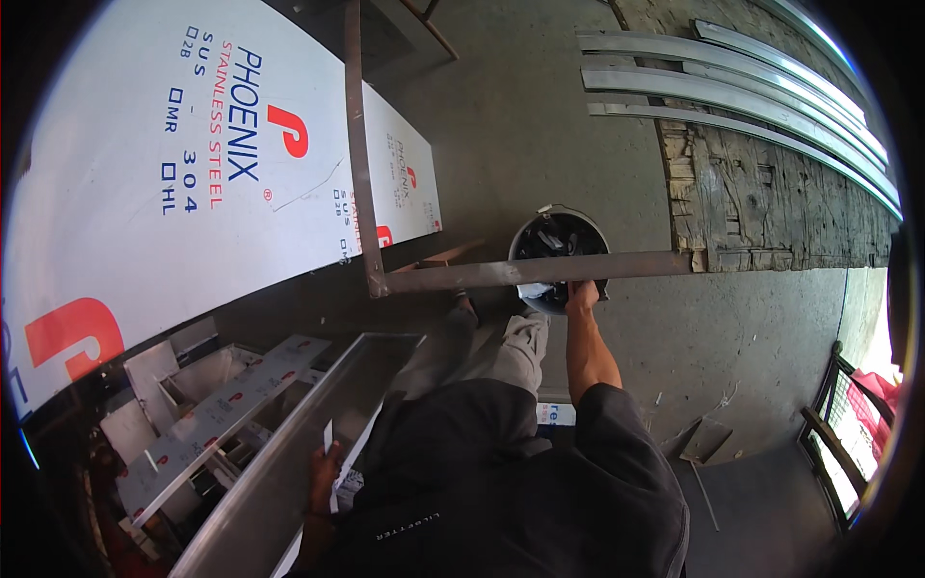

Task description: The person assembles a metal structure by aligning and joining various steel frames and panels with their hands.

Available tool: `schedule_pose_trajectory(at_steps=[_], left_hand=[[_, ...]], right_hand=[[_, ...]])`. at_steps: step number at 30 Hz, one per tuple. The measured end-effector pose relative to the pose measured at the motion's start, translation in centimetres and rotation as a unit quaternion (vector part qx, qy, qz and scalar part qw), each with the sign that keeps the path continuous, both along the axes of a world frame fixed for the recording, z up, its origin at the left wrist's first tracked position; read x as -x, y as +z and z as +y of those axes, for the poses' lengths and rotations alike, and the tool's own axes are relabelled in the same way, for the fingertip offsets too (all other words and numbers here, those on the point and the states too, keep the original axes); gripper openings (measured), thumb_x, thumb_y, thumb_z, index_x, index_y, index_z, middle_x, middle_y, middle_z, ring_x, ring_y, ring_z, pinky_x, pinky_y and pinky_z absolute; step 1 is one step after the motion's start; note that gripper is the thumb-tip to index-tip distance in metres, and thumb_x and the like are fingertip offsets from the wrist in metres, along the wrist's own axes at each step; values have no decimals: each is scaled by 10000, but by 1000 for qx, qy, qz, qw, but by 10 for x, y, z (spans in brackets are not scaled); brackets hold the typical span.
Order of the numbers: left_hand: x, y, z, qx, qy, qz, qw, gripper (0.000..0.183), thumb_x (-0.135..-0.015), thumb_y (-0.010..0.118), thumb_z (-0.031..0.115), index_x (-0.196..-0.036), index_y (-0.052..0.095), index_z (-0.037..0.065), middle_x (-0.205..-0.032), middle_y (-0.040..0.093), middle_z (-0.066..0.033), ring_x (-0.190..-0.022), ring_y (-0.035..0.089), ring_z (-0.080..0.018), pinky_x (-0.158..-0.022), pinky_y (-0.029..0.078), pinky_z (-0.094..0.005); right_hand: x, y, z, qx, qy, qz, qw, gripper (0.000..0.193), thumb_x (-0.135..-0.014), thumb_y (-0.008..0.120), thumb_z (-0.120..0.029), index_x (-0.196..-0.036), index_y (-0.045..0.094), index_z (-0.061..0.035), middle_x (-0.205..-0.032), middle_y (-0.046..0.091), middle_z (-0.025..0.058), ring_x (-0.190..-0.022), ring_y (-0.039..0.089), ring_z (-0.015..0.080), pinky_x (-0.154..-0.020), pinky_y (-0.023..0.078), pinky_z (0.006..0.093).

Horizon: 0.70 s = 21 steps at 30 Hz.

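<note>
Ahead of me is a bucket [527,238] with dark scraps and a pale crumpled piece inside. My right arm reaches to it, with my right hand [581,296] at the near rim, just below a brown metal bar [482,276] that crosses over the bucket. The bar hides my right fingertips, so their grip does not show. At lower left my left hand [326,474] is closed around a narrow white strip [334,491], beside a long metal channel [299,453].
White film-covered sheets [173,125] fill the left side. Metal offcuts [207,380] lie below them. Several metal profiles [723,82] rest on a rough wooden bench [761,193] at right. A dustpan [706,440] stands on the grey floor [540,116], near a dark frame [829,433].
</note>
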<state>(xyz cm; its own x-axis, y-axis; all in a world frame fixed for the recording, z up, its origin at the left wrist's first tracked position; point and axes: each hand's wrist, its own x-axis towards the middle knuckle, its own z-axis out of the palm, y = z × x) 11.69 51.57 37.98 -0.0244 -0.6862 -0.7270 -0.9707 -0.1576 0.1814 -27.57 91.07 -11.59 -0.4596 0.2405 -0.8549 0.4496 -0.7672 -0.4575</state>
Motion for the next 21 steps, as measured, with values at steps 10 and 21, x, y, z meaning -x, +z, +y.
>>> schedule_pose_trajectory(at_steps=[10, 21], left_hand=[[38, 33, 22, 59, -29, -63, 996, 322, -989, 661, 398, -890, 664, 92, -597, 493, 58, -472, 418, -46, -438, 311, -257], [120, -9, 10, -9, -61, 91, 994, 362, -997, 655, 413, -959, 696, 56, -648, 533, 42, -537, 450, -44, -494, 338, -246]], right_hand=[[-31, -85, -20, -393, 668, 380, 504, 470, -941, 679, -411, -1218, 673, -31, -1192, 695, 195, -1171, 640, 348, -931, 527, 472], [7, 10, -5, -429, 521, -41, 737, 534, -810, 735, -370, -1208, 695, -17, -1059, 733, 226, -1002, 717, 351, -887, 556, 442]])
